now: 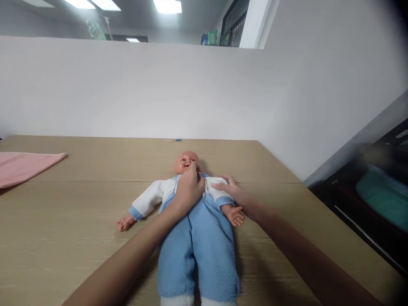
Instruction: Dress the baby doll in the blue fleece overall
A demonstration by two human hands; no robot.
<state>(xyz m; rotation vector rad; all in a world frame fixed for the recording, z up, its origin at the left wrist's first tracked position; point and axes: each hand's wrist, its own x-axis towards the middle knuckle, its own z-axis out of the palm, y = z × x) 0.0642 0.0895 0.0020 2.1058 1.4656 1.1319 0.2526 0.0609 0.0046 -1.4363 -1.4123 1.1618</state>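
A baby doll point(187, 160) lies on its back on the wooden table point(79, 242), head towards the far edge. It wears a fleecy outfit point(210, 250) with white sleeves and light blue trousers. My left hand point(189, 187) is closed at the collar, just under the doll's chin, and covers part of the mouth and chest. Its fingertips are partly hidden. Around the white sleeve point(216, 190) on the picture's right, my right hand point(234, 191) holds the doll's upper arm, thumb on top. The doll's other arm point(146, 202) stretches out to the left.
A pink cloth point(28, 165) lies at the table's left edge. Near the far edge is a thin stick-like thing with a blue end point(178, 140). A white wall point(143, 89) rises behind the table. On the right stands a dark item with green fabric point(382, 195).
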